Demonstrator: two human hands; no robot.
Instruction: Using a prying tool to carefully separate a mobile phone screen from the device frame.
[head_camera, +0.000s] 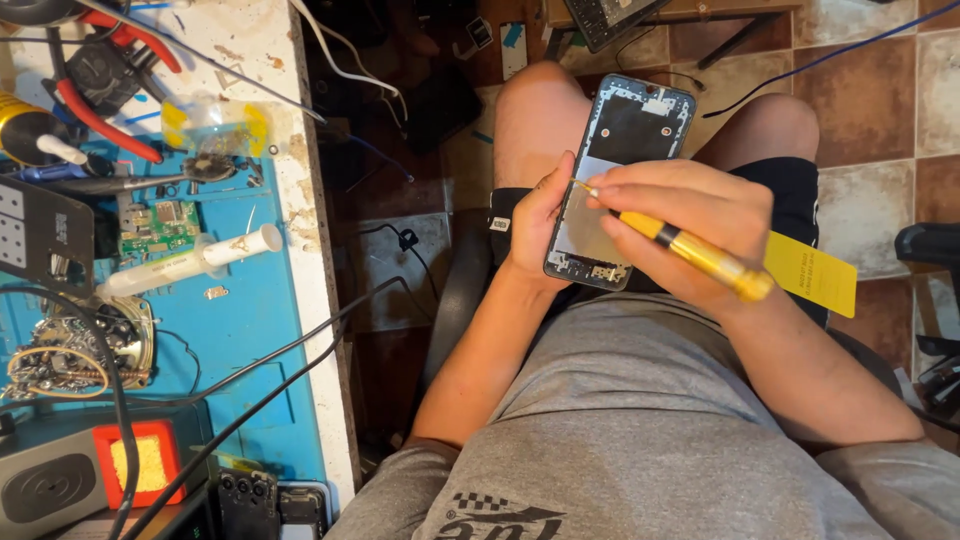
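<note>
— What have you got there?

— An opened phone (617, 180), back cover off, dark frame showing with a grey metal plate in the middle. It sits over my lap, above my knees, tilted a little with its top end away from me.

— Which hand has it?

— My left hand (535, 222). The fingers are curled narrow round the phone's left edge, thumb pressed along that side, palm underneath.

— And the other?

— My right hand (680, 215) is closed tight round a yellow screwdriver (690, 248), pinched like a pen. Its thin tip touches the phone near the upper left of the grey plate, just beside my left thumb. The handle runs out lower right past my wrist.

— What's the yellow flat thing?

— A yellow card (812, 272) sticking out from behind my right hand, over my black shorts. I cannot tell whether it touches the phone.

— What's around you?

— To my left, well apart from the phone, a workbench with a blue mat (250, 320). On it lie a white syringe (190, 262), a small green circuit board (157, 228) and red-handled pliers (105, 110). Black cables (300, 345) trail off the bench edge. Below is a tiled floor (880, 110).
</note>
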